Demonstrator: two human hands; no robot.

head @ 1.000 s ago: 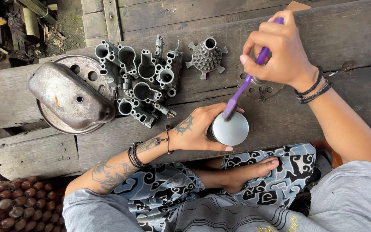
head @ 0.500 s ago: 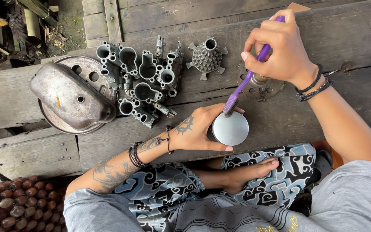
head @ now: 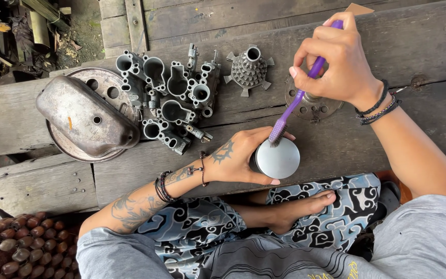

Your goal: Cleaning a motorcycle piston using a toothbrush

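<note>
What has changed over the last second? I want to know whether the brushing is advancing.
Hardly anything: the right hand has shifted the purple toothbrush only slightly against the metal cylinder. The left hand still grips the cylinder; the engine parts lie unmoved.

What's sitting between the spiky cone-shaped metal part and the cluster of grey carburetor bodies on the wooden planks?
Nothing: the head view shows bare plank between the spiky cone-shaped metal part and the grey carburetor cluster.

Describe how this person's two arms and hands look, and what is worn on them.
Both arms are bare below short grey sleeves. The left hand has a dark tattoo on its back, more tattoos along the forearm, and dark bead bracelets at the wrist. The right hand has no visible tattoo; dark bracelets circle its wrist.
</note>
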